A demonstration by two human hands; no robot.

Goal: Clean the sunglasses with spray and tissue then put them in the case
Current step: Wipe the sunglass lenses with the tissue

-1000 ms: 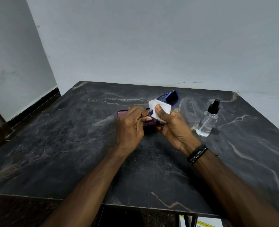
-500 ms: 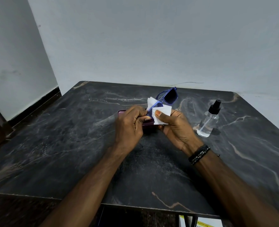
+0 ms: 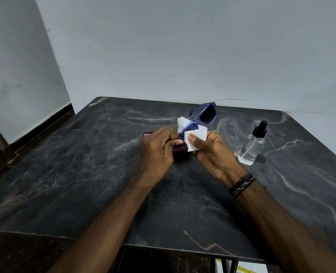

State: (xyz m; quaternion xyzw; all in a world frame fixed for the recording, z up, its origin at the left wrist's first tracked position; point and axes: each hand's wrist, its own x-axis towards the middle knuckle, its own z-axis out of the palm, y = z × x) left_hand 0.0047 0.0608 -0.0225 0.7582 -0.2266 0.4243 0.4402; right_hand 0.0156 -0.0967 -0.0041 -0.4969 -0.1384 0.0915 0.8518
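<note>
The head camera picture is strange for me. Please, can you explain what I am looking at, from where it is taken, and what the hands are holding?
There is no machine here: a person wears one camera on the head, looking forward and down at their own two arms. The left hand grips one end of the blue sunglasses, held up above the table. The right hand pinches a white tissue around the nearer lens, with the thumb pressing on it. On the dark marble table a purple case lies mostly hidden behind the left hand. A clear spray bottle with a black top stands upright to the right, untouched.
</note>
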